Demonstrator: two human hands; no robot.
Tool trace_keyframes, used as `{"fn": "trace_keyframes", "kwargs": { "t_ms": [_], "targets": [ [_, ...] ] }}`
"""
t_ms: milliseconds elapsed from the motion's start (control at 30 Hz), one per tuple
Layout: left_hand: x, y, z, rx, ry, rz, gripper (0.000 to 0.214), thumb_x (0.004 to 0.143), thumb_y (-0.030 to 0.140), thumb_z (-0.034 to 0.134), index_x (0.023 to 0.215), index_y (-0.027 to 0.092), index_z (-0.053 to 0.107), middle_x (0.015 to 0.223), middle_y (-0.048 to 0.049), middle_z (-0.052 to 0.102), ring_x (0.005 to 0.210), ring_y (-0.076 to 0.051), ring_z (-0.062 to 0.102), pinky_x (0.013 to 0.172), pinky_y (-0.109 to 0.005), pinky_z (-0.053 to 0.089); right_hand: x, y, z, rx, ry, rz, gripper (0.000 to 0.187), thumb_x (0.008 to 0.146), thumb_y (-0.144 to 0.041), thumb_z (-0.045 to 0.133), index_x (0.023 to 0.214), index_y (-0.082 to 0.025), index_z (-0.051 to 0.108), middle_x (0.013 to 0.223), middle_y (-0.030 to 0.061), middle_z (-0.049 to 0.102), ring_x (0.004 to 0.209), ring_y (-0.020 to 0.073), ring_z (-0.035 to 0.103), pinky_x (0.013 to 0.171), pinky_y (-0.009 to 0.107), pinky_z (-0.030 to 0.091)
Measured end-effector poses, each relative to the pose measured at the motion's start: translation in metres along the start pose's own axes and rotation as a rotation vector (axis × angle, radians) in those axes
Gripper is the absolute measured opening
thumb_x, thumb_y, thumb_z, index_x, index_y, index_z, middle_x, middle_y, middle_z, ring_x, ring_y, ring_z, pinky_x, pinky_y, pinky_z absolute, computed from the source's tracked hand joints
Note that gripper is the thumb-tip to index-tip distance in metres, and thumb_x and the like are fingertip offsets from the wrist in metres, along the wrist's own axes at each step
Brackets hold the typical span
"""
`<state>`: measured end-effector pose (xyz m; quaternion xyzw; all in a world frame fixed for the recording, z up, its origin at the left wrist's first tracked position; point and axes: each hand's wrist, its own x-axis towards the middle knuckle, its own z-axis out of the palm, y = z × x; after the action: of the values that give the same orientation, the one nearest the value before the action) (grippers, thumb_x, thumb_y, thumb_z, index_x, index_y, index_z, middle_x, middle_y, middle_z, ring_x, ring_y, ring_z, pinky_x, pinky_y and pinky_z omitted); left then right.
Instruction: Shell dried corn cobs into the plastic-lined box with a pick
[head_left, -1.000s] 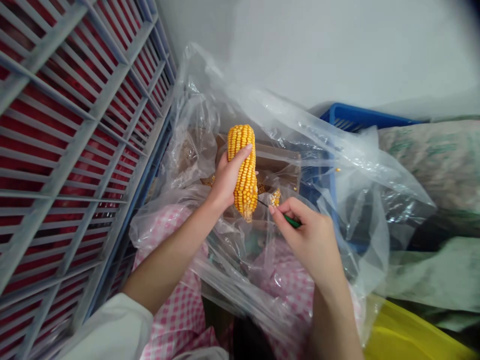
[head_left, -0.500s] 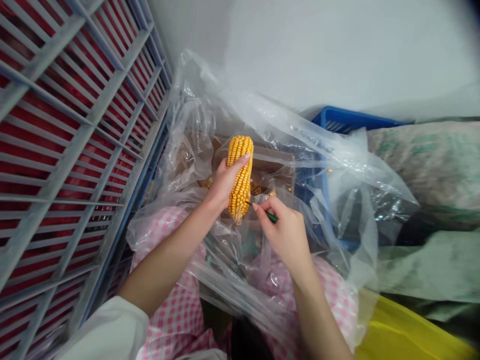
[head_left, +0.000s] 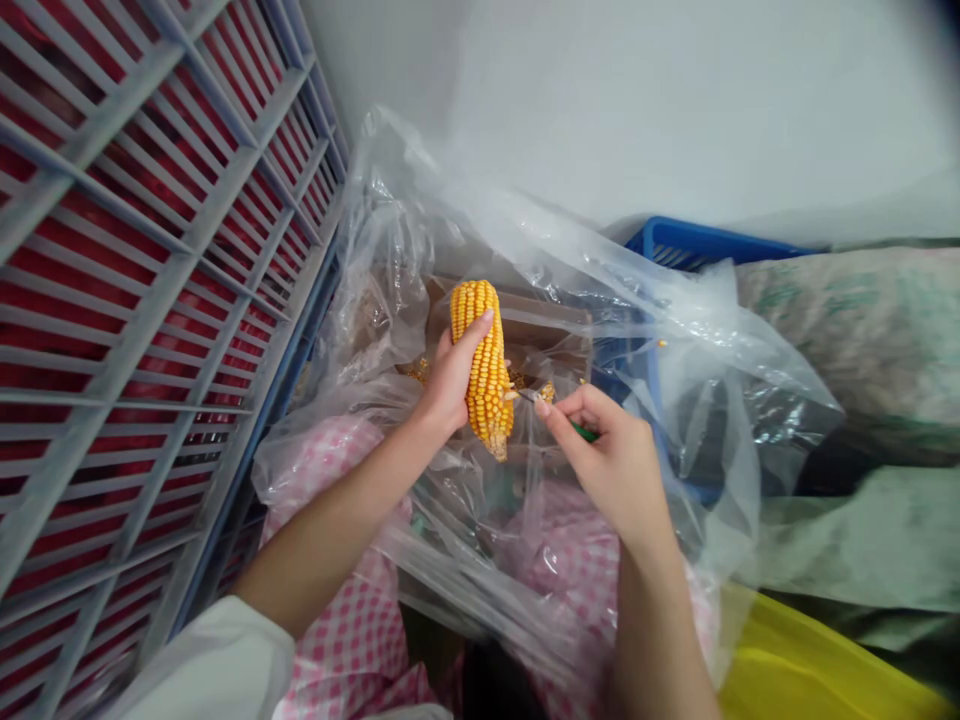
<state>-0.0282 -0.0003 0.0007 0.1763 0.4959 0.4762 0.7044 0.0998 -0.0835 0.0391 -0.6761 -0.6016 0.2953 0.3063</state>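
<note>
I have the ear of yellow corn [head_left: 489, 385] upright, clamped by the fingers of my left hand [head_left: 450, 380] round its middle; the rows I can see are nearly all full, with a few loose kernels [head_left: 546, 393] just past my right fingertips. My right hand [head_left: 616, 465] pinches a green-handled pick [head_left: 583, 431] between thumb and fingers, its metal tip at the ear's side, above a cardboard box [head_left: 540, 325] inside a clear plastic bag [head_left: 390, 240].

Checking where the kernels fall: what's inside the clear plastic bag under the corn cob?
The clear plastic bag holds loose corn kernels and brown cardboard; the cob and plastic folds hide anything deeper.
</note>
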Motion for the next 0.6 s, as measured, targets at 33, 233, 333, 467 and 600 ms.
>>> {"fn": "trace_keyframes", "kwargs": {
  "t_ms": [33,233,333,467,600],
  "targets": [
    [0.000,0.001,0.000,0.003,-0.004,0.005,0.048,0.060,0.045,0.069,0.098,0.021,0.051,0.071,0.0013,0.054,0.053,-0.012,0.057,0.045,-0.024,0.045,-0.001,-0.002,-0.004,-0.021,-0.050,-0.017,0.025,0.081,-0.035,0.052,0.063,-0.018,0.048,0.051,-0.0072,0.041,0.046,0.0059,0.035,0.047,0.018,0.029],
    [0.005,0.006,-0.002,0.043,-0.011,0.026,0.049,0.062,0.051,0.065,0.097,0.021,0.051,0.069,0.0003,0.053,0.058,-0.015,0.059,0.047,-0.025,0.046,-0.006,-0.008,-0.009,-0.109,-0.114,-0.062,0.025,0.082,-0.032,0.052,0.062,-0.019,0.046,0.048,-0.0083,0.036,0.044,0.0051,0.031,0.045,0.018,0.025],
    [0.004,0.006,-0.001,0.071,-0.010,0.035,0.049,0.061,0.053,0.065,0.096,0.021,0.050,0.071,0.0003,0.053,0.059,-0.015,0.060,0.049,-0.025,0.047,-0.006,-0.007,-0.009,-0.131,-0.127,-0.064,0.024,0.082,-0.031,0.051,0.062,-0.019,0.046,0.047,-0.0083,0.037,0.044,0.0049,0.032,0.045,0.017,0.026],
    [-0.001,0.003,0.002,0.126,-0.010,0.073,0.044,0.062,0.051,0.066,0.091,0.022,0.049,0.072,0.0010,0.053,0.057,-0.012,0.057,0.046,-0.022,0.045,-0.005,-0.006,-0.012,-0.141,-0.181,-0.070,0.023,0.082,-0.029,0.051,0.062,-0.019,0.046,0.048,-0.0080,0.041,0.044,0.0048,0.035,0.046,0.017,0.027],
    [-0.005,0.001,0.005,0.226,-0.051,0.052,0.040,0.063,0.047,0.067,0.088,0.022,0.049,0.073,0.0013,0.053,0.057,-0.011,0.056,0.046,-0.021,0.044,-0.002,-0.003,-0.014,-0.157,-0.286,-0.081,0.024,0.082,-0.027,0.052,0.061,-0.019,0.045,0.049,-0.0075,0.043,0.044,0.0052,0.035,0.047,0.018,0.027]
  ]
}}
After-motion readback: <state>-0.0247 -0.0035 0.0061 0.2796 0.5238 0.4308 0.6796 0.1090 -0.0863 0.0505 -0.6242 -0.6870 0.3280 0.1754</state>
